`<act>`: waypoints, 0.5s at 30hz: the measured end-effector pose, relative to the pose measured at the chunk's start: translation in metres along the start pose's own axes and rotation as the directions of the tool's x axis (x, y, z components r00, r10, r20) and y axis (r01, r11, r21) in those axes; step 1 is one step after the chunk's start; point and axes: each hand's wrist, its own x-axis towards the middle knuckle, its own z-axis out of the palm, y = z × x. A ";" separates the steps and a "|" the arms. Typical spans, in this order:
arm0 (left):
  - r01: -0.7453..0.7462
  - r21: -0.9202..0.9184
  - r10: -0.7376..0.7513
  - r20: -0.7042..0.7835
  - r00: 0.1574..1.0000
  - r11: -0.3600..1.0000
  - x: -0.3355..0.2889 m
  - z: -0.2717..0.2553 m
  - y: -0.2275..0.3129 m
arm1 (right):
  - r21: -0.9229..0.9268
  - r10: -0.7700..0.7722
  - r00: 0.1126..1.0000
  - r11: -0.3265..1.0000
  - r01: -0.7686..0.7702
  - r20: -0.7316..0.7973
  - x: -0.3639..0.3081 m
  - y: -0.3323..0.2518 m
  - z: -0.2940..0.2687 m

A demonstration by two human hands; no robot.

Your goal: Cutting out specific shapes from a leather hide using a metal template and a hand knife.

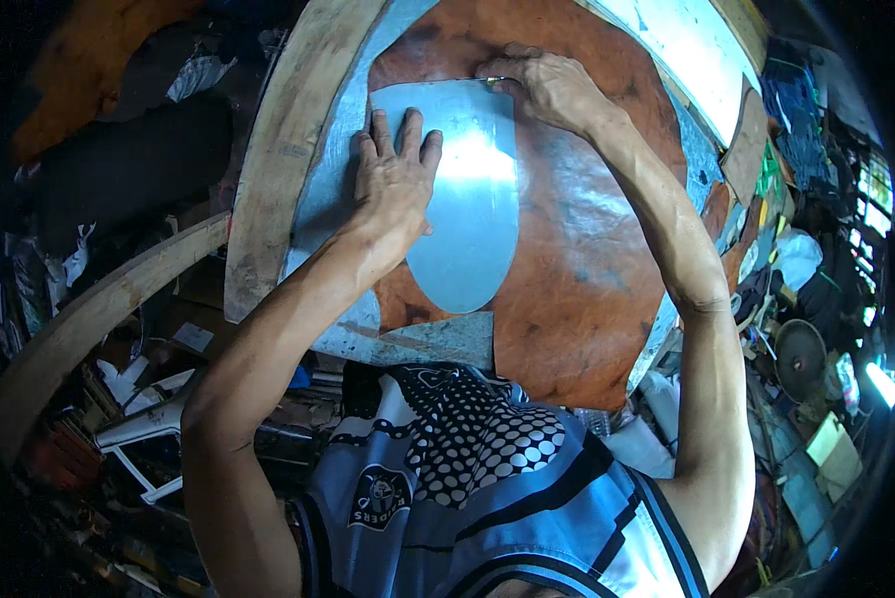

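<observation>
The left hand is pressing flat, fingers spread, on a metal template while the right hand, fingers pinching a small tool, is tracing its top edge on brown leather, most outline remaining.

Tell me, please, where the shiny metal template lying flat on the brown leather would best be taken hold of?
Probably by its rounded lower end, from the person's side: the shiny metal template lies flat on the brown leather, the left hand covers its left edge and the right hand its top.
</observation>
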 end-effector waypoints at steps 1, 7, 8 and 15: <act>-0.008 0.002 0.008 -0.001 1.000 1.000 0.000 0.000 0.001 | 0.003 0.025 0.999 1.000 -0.025 0.034 -0.002 0.001 -0.002; -0.015 0.004 0.015 -0.014 1.000 1.000 -0.002 -0.002 0.002 | 0.009 0.093 0.993 0.996 -0.094 0.079 -0.017 0.016 -0.005; -0.009 0.001 0.009 -0.006 1.000 1.000 -0.002 -0.002 0.003 | 0.004 0.103 0.992 0.995 -0.104 0.079 -0.021 0.019 -0.005; 0.001 -0.020 -0.001 -0.004 1.000 1.000 -0.001 0.001 -0.001 | 0.041 0.148 0.988 0.988 -0.151 0.051 -0.035 0.021 -0.001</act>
